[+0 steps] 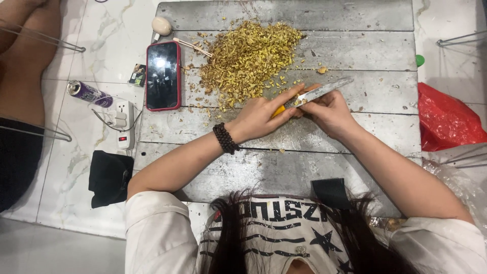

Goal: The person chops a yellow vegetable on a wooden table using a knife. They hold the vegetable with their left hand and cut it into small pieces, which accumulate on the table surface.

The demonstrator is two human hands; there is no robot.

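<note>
Cans first, far left of the wooden board: a purple drink can (89, 93) lies on its side on the marble floor, its printing too small to make out. Nearer the board sit a small dark packet (137, 75) with a coloured picture on it, a white power strip (123, 123) with a red switch, and a black cloth (109, 177) below them. On the board's left edge lies a phone (163, 75) in a red case, screen up, with a pale round stone-like thing (161, 25) above it.

Mid-board is a heap of chopped yellow-green bits (248, 56): light, dry-looking, loose, likely to scatter at a nudge.

My left hand (261, 115), with a dark bead bracelet (225, 138) at the wrist, pinches a small yellow piece (278, 110) between thumb and fingers just below the heap. It looks firm but small and probably slick where cut, so I judge it wants a tight fingertip pinch at the end away from the blade. My right hand (328, 110) is closed round the handle of a knife (319, 92), whose stiff, flat steel blade slants up to the right; its edge meets the yellow piece.

Right of the board, a crumpled red plastic bag (446, 119) lies on the floor, a green cap (419, 60) above it.
</note>
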